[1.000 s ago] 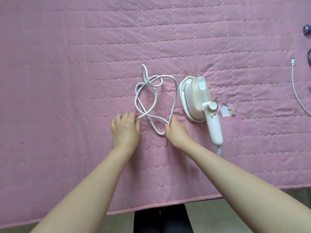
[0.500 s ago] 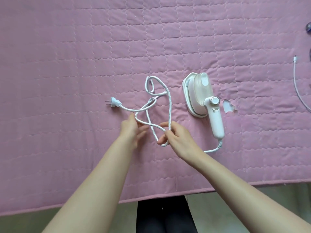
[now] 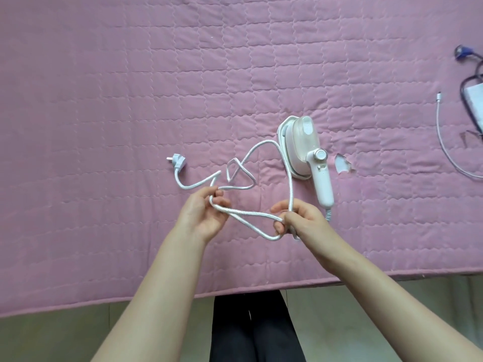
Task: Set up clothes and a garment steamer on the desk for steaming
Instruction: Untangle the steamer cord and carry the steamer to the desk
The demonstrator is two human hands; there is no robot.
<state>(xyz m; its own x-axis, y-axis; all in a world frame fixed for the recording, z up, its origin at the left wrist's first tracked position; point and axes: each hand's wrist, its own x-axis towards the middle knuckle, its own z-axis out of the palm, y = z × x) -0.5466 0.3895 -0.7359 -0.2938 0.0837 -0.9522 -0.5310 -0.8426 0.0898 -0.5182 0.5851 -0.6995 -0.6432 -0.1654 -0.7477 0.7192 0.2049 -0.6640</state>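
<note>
A white garment steamer [image 3: 307, 155] lies on its side on the pink quilted cover [image 3: 130, 100], right of centre, handle toward me. Its white braided cord [image 3: 251, 215] runs in tangled loops to the left and ends in a plug [image 3: 178, 161] lying on the cover. My left hand [image 3: 202, 215] pinches a bend of the cord just above the cover. My right hand [image 3: 300, 218] grips another stretch of the cord near the steamer's handle. A length of cord hangs between the two hands. No clothes are in view.
A small tear [image 3: 342, 164] in the cover sits right of the steamer. A thin white cable [image 3: 444, 142], a dark-cabled adapter [image 3: 474, 103] and a blue connector [image 3: 461, 53] lie at the far right. The cover's near edge [image 3: 235, 291] hangs above the floor and my dark trousers [image 3: 256, 327].
The bundled cord has been pulled apart and the plug now lies free to the left. Both hands have risen from the cover and spread, each holding cord. The steamer has stayed put.
</note>
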